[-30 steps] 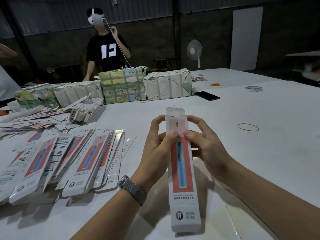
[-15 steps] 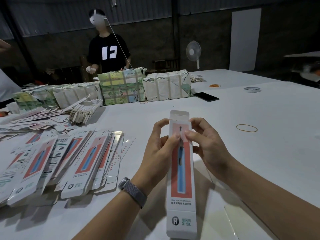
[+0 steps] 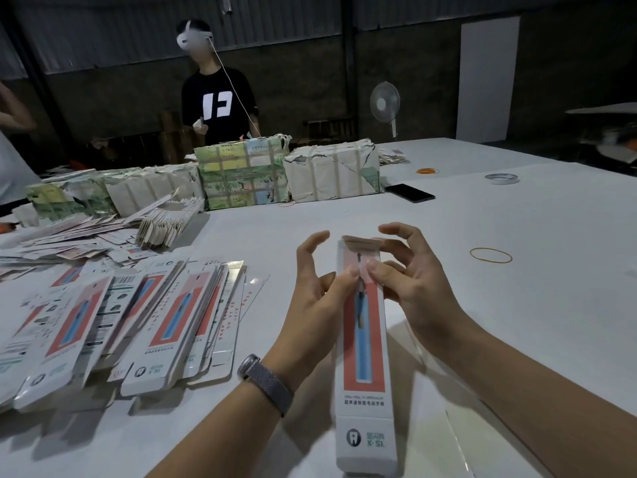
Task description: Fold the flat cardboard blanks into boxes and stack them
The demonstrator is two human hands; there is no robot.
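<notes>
I read this as mid-task: one box upright between my hands, left hand and right hand thumbs pinching its front near the half-folded top flap, stack of boxes at left on the tabletop.

Both forearms were bare, no sleeves in view. The left wrist carried a grey woven-mesh band with a dark rounded clasp. The hands wore no gloves.

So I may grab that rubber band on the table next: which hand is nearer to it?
Right. The right hand grips the box, with the rubber band lying just beyond it; the left hand is across the box.
</notes>
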